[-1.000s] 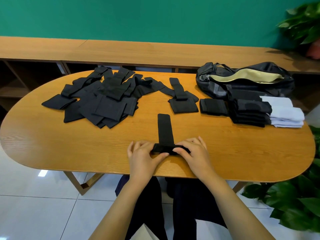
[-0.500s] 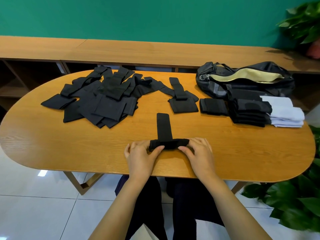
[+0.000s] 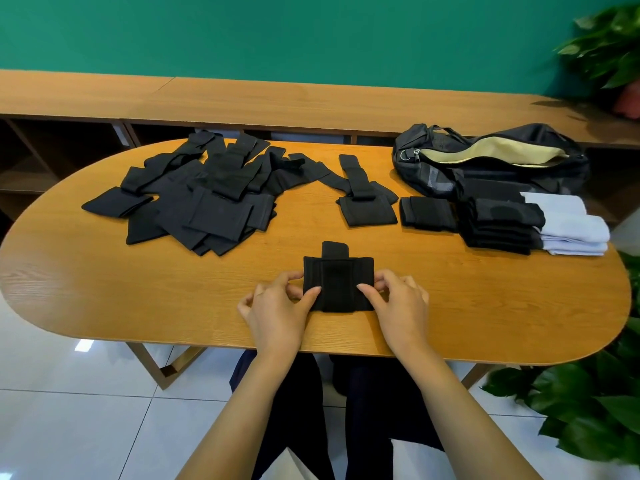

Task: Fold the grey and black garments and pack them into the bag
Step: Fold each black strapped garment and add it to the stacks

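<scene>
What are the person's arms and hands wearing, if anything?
Nothing visible: the left hand and right hand are ungloved, with no rings, watch or bracelet, and both forearms are bare, with no sleeve in frame.

Both hands have rolled the garment away from the table's near edge; the strip now shows much shorter.

Left hand, right hand, forearms bare; dark navy trousers (pale cloth at lap, unclear).
</scene>
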`<state>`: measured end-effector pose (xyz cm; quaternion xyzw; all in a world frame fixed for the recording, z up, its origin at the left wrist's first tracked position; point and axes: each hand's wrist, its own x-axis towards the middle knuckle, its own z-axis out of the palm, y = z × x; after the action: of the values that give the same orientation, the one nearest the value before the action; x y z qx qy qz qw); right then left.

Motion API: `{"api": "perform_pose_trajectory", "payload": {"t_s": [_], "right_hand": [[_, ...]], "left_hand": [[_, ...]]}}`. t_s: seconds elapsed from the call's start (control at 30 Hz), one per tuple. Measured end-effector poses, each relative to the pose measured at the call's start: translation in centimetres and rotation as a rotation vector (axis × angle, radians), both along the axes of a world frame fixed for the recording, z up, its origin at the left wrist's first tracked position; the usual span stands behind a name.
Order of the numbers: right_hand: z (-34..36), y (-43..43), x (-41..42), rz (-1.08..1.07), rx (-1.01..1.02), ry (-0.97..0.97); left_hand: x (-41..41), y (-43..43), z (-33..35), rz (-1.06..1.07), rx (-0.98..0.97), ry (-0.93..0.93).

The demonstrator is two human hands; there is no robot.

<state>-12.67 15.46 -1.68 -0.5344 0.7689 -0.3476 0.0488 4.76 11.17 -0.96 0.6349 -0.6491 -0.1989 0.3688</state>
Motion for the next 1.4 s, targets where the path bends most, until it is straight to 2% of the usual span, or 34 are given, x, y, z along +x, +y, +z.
{"api": "perform_pose_trajectory", "payload": {"t_s": [0.23,0.33,0.4,0.5,0.67,0.9,1.13,1.23,1.4], "right_hand": [[-0.1,0.3,-0.1,-0.025,0.057,0.032],[0.1,0.3,-0.1,-0.05,0.071,0.053],[0.3,0.2,-0.2,-0.011,0.086,0.11],[0.5,0.1,-0.4,0.171,0.207,0.209],[0.1,0.3,-0.8,0.342,0.279,0.236],[0.3,0.7,-0.9,0.334,0.29,0.283],[0.2,0.5,-1.1,0.332,0.306,0.299],[-0.2,0.4,-1.2,0.327,0.287,0.293],[-0.8,0.7,-1.6,0.414,0.145,0.248]], "left_hand": [[-0.1,0.1,-0.4,-0.021,0.015,-0.13],[0.1,0.0,-0.5,-0.071,-0.035,-0.158],[0.2,-0.4,-0.4,-0.158,-0.092,-0.177],[0.2,-1.6,-0.2,-0.375,-0.11,-0.23],[0.2,-3.5,0.0,-0.645,0.063,-0.312],[0.3,-3.4,-0.5,-0.578,-0.016,-0.443],[1.4,-2.6,-1.2,-0.708,-0.122,-0.218],[1.7,-2.3,-1.4,-0.756,-0.147,-0.262],[1.4,-2.3,-1.3,-0.724,-0.182,-0.304]]}}
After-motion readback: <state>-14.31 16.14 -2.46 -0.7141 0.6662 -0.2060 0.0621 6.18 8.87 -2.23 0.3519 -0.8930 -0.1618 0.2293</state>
